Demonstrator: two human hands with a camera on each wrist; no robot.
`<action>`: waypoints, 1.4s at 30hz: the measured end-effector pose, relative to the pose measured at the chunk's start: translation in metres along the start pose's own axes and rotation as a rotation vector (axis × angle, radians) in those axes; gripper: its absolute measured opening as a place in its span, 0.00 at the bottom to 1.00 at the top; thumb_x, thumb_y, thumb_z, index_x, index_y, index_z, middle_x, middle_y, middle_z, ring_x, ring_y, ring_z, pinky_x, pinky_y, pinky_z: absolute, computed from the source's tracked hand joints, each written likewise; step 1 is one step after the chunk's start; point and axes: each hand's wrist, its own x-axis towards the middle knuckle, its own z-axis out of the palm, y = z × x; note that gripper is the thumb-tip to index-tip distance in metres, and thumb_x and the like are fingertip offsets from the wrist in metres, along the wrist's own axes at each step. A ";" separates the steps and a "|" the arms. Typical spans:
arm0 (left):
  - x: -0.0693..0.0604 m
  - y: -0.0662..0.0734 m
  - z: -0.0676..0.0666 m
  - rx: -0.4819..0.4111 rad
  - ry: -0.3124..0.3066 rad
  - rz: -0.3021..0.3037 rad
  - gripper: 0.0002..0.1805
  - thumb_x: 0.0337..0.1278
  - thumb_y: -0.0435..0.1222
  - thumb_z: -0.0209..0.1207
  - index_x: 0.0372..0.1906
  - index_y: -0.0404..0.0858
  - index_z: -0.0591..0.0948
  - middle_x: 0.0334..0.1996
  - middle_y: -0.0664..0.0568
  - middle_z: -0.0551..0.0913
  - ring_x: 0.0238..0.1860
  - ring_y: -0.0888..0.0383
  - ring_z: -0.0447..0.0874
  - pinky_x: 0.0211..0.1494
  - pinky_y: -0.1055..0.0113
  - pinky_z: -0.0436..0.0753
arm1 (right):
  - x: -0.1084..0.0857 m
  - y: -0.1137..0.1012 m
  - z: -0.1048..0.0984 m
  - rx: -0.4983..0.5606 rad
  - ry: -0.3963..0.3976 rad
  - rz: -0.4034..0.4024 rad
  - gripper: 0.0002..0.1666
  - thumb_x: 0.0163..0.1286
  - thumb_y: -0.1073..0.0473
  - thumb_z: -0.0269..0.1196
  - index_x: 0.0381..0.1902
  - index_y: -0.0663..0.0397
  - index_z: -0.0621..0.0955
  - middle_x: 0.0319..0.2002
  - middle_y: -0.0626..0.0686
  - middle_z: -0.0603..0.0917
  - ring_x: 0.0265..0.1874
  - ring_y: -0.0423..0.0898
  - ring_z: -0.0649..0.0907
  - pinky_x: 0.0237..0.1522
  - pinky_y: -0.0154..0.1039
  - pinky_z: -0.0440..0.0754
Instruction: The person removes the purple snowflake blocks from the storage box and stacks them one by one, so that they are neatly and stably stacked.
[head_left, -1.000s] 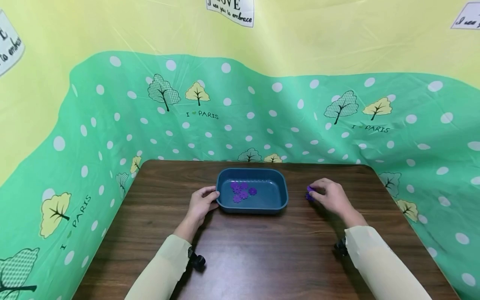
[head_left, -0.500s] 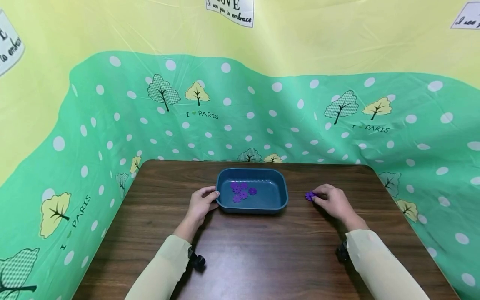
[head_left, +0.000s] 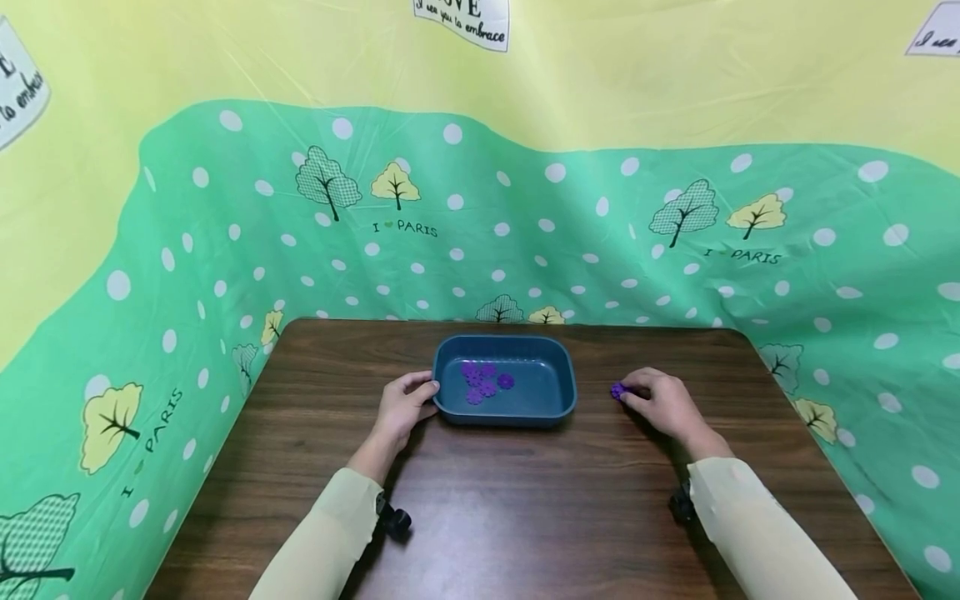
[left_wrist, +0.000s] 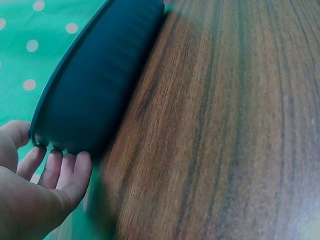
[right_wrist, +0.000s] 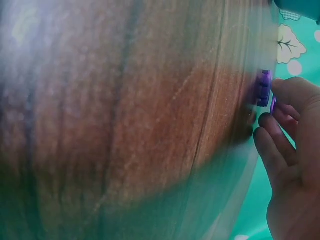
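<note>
A blue tray (head_left: 504,420) on the table holds several purple flower-shaped pieces (head_left: 487,389), mostly in its left half. The left hand (head_left: 403,410) grips the tray's left end, thumb at the rim; in the left wrist view its fingertips press the outer wall of the tray (left_wrist: 95,80). Right of the tray, the right hand (head_left: 663,404) is down at the tabletop with thumb and fingers pinched at purple pieces (head_left: 618,391). The right wrist view shows a purple piece (right_wrist: 264,89) by the fingertips of the right hand (right_wrist: 295,130) and a thin purple edge between them.
The brown wooden table (head_left: 517,500) extends around the tray. Behind and beside it hangs a green and yellow patterned cloth (head_left: 540,200). Dark wrist devices show below both hands, the left one (head_left: 395,522) near the sleeve cuff.
The right hand has come down slightly from above the purple pieces to their right side, and less purple shows beside its fingertips. The left hand and tray have stayed in place.
</note>
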 end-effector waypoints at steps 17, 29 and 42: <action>0.003 0.001 0.000 0.010 -0.020 -0.008 0.24 0.68 0.32 0.63 0.65 0.27 0.77 0.60 0.31 0.79 0.50 0.51 0.85 0.59 0.48 0.87 | 0.000 -0.002 0.002 -0.024 -0.012 0.005 0.12 0.67 0.62 0.71 0.47 0.58 0.88 0.48 0.58 0.87 0.49 0.60 0.85 0.52 0.61 0.84; 0.002 -0.001 0.000 -0.004 -0.009 -0.002 0.23 0.67 0.33 0.65 0.63 0.29 0.80 0.57 0.35 0.81 0.44 0.58 0.85 0.56 0.51 0.88 | 0.000 -0.002 0.003 -0.033 -0.013 -0.027 0.12 0.66 0.63 0.70 0.48 0.58 0.88 0.50 0.59 0.88 0.51 0.61 0.85 0.55 0.62 0.83; 0.003 -0.002 0.000 -0.009 -0.010 -0.006 0.23 0.67 0.33 0.65 0.64 0.29 0.79 0.58 0.33 0.81 0.43 0.60 0.85 0.54 0.54 0.89 | 0.000 -0.003 0.004 -0.043 -0.024 -0.036 0.14 0.67 0.63 0.69 0.50 0.59 0.87 0.52 0.60 0.87 0.53 0.62 0.85 0.56 0.63 0.82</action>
